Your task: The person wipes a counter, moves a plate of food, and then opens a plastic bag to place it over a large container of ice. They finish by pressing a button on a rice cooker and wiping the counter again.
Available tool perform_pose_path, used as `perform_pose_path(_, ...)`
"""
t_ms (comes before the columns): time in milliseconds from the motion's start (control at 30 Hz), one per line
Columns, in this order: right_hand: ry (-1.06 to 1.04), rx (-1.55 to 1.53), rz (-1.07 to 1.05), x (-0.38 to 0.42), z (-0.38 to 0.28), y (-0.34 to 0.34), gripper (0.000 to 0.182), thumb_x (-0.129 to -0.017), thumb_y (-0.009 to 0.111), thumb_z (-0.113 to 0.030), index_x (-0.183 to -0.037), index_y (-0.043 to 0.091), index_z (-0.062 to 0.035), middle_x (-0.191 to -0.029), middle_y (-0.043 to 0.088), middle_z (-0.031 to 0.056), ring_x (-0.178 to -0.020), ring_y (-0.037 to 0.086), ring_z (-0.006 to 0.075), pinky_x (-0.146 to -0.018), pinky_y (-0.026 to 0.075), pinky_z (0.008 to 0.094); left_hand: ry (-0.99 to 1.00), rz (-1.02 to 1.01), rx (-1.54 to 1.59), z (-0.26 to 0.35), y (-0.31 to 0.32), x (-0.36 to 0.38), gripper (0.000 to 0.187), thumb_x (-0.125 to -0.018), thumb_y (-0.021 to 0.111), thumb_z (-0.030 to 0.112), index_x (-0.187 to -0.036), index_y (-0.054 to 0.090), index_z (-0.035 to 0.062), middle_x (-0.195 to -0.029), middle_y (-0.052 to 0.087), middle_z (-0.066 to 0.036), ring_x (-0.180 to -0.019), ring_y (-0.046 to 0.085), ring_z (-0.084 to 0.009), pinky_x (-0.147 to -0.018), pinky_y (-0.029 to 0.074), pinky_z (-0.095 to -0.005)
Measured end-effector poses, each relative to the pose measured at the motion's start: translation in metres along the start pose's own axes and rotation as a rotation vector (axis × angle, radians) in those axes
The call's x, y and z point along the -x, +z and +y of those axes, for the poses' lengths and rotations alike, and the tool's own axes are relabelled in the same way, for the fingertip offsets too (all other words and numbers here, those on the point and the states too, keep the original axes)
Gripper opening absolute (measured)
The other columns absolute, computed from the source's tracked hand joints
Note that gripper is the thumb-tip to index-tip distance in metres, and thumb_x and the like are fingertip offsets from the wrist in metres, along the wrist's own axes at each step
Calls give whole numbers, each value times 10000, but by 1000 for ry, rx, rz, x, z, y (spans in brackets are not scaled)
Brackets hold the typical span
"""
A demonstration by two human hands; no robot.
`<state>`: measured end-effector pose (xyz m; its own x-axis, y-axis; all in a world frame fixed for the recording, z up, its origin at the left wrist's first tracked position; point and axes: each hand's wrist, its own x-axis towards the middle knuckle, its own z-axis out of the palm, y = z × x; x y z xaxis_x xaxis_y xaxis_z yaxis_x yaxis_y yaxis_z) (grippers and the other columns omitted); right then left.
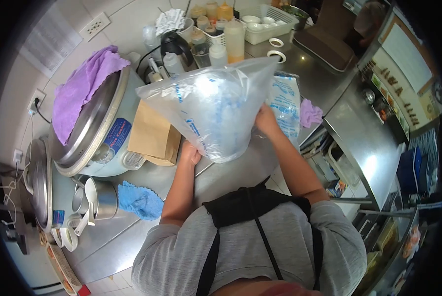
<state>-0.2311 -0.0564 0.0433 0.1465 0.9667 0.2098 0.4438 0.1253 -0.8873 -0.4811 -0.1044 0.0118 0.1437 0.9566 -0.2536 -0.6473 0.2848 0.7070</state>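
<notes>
A large clear plastic bag [216, 111] with blue print is held up over the steel counter, its wide end tilted away from me. My right hand [266, 120] is closed on the bag's right side. At the lower left, my left hand [192, 152] is closed against the bag's edge, its fingertips partly hidden. Just left of it stands a brown paper bag [152, 130]. Behind my right hand lies a flat clear pack with blue print [286, 98], partly covered by the bag.
Left are a big rice cooker [95, 118] under a purple cloth [82, 89], a blue cloth [140, 200] and a metal pot [102, 197]. Squeeze bottles [235, 39] and a white basket [265, 32] line the back. Another person [371, 22] is far right.
</notes>
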Motion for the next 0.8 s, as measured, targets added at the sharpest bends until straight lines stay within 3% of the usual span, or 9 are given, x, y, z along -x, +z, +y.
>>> perform_pose_path(100, -161, 447, 351, -9, 21, -68, 174, -798, 436, -123, -895, 562, -52, -857, 545, 181, -864, 522, 317, -755, 418, 353, 26, 18, 67, -4, -8, 7, 208, -807, 459, 29, -1010, 472, -11, -918, 561, -103, -813, 571, -190, -690, 497, -307)
perform_pose_path(167, 149, 921, 325, 0, 26, -115, 205, -772, 481, -166, -951, 564, -110, -850, 539, 178, -831, 528, 339, -704, 439, 413, 29, 25, 70, -7, -12, 16, 184, -817, 451, 31, -997, 481, 13, -915, 564, -79, -804, 571, -171, -681, 498, -283)
perform_pose_path(267, 356, 1094, 411, 28, 84, -121, 220, -777, 473, -221, -938, 545, -88, -965, 504, 162, -861, 516, 316, -741, 426, 409, 58, 47, 88, -9, -10, 22, 177, -821, 447, 37, -993, 483, 18, -906, 566, -76, -800, 572, -173, -689, 497, -286)
perform_pose_path(300, 320, 953, 327, 32, 92, -126, 240, -778, 480, -260, -950, 534, -101, -998, 501, 151, -883, 515, 319, -744, 425, 429, 43, 55, 108, -8, -9, 21, 192, -826, 441, 41, -1015, 463, 20, -924, 558, -76, -814, 568, -174, -697, 495, -292)
perform_pose_path(433, 292, 886, 234, 24, 105, -140, 254, -746, 533, -298, -890, 531, -89, -916, 512, 179, -860, 518, 343, -714, 431, 422, 57, 9, 112, -10, -14, 19, 228, -835, 436, 57, -1061, 420, 31, -978, 538, -82, -859, 555, -181, -718, 492, -304)
perform_pose_path(567, 194, 668, 314, 50, 44, -140, 376, -705, 580, -343, -896, 504, -28, -934, 519, 170, -857, 523, 331, -716, 426, 391, 62, -22, 78, -9, -13, 26, 221, -849, 425, 81, -1066, 425, 44, -978, 541, -78, -866, 557, -187, -728, 498, -325)
perform_pose_path(633, 280, 655, 41, 86, 18, -138, 423, -687, 597, -355, -917, 498, -13, -934, 524, 170, -869, 522, 320, -713, 423, 384, 59, -20, 29, -11, -7, 35, 232, -853, 417, 93, -1083, 419, 61, -1000, 537, -76, -867, 559, -192, -720, 502, -330)
perform_pose_path(667, 266, 694, 57, 103, 14, -130, 410, -689, 596, -355, -920, 506, -29, -936, 528, 165, -865, 526, 317, -711, 426, 384, 55, -17, 1, -11, -6, 39, 238, -855, 414, 99, -1091, 415, 70, -1011, 534, -76, -868, 560, -195, -716, 504, -333)
perform_pose_path(800, 241, 762, 85, 131, 26, -114, 312, -702, 591, -319, -860, 543, -55, -851, 554, 142, -788, 553, 300, -669, 435, 390, 17, 2, -154, -13, -10, 43, 176, -832, 463, 114, -980, 404, 38, -864, 551, -101, -649, 574, -152, -574, 510, -281)
